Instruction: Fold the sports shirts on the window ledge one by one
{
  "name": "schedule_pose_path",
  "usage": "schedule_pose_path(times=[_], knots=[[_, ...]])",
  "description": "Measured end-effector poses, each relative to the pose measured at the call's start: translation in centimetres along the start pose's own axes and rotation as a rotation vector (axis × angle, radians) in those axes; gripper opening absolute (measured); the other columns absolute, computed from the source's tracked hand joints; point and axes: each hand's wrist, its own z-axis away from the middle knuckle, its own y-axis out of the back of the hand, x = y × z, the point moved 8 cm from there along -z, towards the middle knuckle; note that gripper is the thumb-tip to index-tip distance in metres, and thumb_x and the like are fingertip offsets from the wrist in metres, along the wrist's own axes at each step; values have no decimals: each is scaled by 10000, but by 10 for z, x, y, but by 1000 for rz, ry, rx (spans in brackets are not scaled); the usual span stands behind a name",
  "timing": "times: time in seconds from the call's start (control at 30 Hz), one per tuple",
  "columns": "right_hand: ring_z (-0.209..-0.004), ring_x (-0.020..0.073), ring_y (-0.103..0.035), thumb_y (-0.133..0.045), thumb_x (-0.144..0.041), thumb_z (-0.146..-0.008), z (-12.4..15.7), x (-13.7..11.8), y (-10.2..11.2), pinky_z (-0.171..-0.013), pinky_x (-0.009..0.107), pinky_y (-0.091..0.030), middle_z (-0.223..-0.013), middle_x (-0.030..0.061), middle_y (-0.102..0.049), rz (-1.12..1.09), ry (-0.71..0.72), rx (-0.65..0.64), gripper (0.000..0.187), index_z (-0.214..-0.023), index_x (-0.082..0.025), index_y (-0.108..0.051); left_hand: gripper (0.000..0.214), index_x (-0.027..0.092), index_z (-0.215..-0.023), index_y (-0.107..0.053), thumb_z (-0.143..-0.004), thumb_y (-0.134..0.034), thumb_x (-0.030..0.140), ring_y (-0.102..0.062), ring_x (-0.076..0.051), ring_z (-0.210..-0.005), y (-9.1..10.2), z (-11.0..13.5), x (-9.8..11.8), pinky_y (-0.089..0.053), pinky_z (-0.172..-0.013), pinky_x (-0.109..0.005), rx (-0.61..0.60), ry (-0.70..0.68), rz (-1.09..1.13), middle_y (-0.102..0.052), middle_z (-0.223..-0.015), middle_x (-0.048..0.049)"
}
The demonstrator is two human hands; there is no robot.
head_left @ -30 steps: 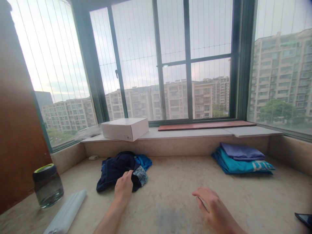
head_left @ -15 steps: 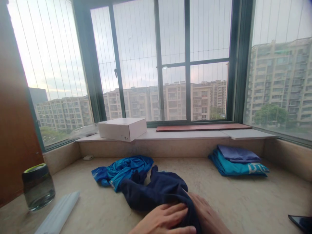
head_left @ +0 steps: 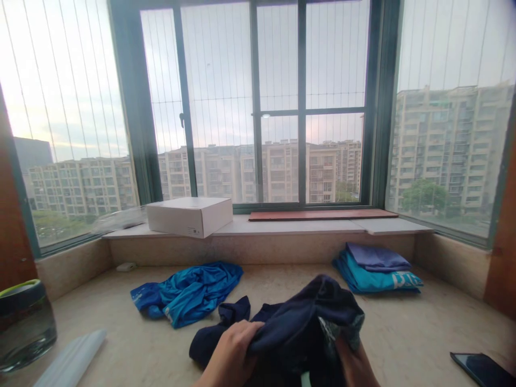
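Note:
A dark navy garment (head_left: 290, 328) is bunched up at the front middle, its right part raised off the stone surface. My left hand (head_left: 234, 349) grips its left side, fingers curled into the cloth. On the other side, my right hand (head_left: 355, 360) holds a raised edge where a greyish patterned lining shows; the cloth hides most of its fingers. Behind and to the left lies a crumpled blue garment (head_left: 197, 290), apart from both hands. Further right rests a folded stack, a purple cloth (head_left: 379, 257) on top of a turquoise one (head_left: 387, 279) with white lettering.
At the left stand a dark glass jar (head_left: 26, 328) with a lime rim and a pale, flat plastic-like strip (head_left: 72, 360). A phone (head_left: 484, 370) lies at the right front. On the raised sill sit a white box (head_left: 189, 216) and a reddish board (head_left: 322, 215) below the windows.
Both hands were together on the navy garment, the left lying flat over it. Now they are apart, gripping its two sides, and its right part has been lifted. The view has shifted slightly right.

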Motion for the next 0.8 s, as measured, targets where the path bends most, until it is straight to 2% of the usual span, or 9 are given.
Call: schedule_pose_path(times=[0.07,0.1,0.17,0.3,0.4,0.47,0.57,0.7,0.8], knots=[[-1049,330,-711,-389,-693,-943,-5,-2,11,-836,461,-614,-1046,114,-767,12,-28,38,622,-1291,-257,-663,217,302,-969,-771,-799,-636,314,-700,-315,-902,4,2,-1,-580,-854,-407,52,89,135,-758,-937,-41],[-1103,337,-693,-412,-697,-932,-9,-6,14,-871,478,-601,-1097,113,-758,26,-18,38,620,-1330,-279,-637,195,283,-896,-775,-816,-638,397,-694,-325,-879,5,3,-2,-581,-834,-415,87,130,219,-754,-890,-49],[-1191,341,-649,-429,-688,-931,-16,-16,12,-935,508,-565,-1161,117,-742,40,33,-15,617,-1396,-313,-581,348,244,-860,-775,-830,-619,553,-691,-339,-895,1,6,-4,-579,-849,-430,126,221,443,-754,-866,-65],[-1262,304,-607,-287,-623,-1005,-21,-25,-13,-986,522,-519,-1303,182,-670,-83,45,-183,671,-1560,-251,-344,619,205,-1085,-750,-800,-598,732,-676,-341,-1082,-15,13,-2,-515,-1006,-472,105,401,917,-767,-1008,-95],[-1363,318,-506,-608,-655,-873,-8,-33,-38,-1076,527,-437,-1517,224,-462,-151,35,-377,996,-1615,-241,-87,726,190,-1237,-690,-720,-729,698,-625,-360,-1206,-25,12,17,-438,-1093,-505,-20,370,1101,-737,-1164,-128],[-1406,325,-449,-783,-557,-763,5,-41,-51,-1134,512,-372,-1560,194,-409,-73,37,-517,1099,-1608,-253,-151,805,192,-1315,-643,-656,-834,613,-607,-370,-1237,-32,12,32,-409,-1118,-510,-132,293,1164,-709,-1237,-139],[-1359,322,-509,-801,-381,-761,14,-52,-55,-1145,474,-376,-1481,140,-536,73,20,-557,862,-1523,-239,-425,827,181,-1325,-628,-627,-884,543,-648,-372,-1178,-40,13,39,-455,-1076,-509,-172,283,1238,-720,-1212,-149],[-1098,280,-681,-651,-374,-900,1,-59,-34,-998,399,-512,-1177,87,-740,187,28,-362,361,-1231,-247,-719,661,161,-1143,-708,-669,-826,607,-698,-365,-1088,-31,14,4,-545,-972,-487,88,496,1219,-761,-1101,-140],[-1017,257,-695,-525,-451,-975,-17,-60,-2,-918,365,-544,-1109,86,-749,225,105,-105,345,-1130,-242,-751,589,196,-1148,-707,-766,-721,644,-701,-343,-1099,-4,13,-26,-552,-970,-482,322,556,1083,-768,-1083,-117]])
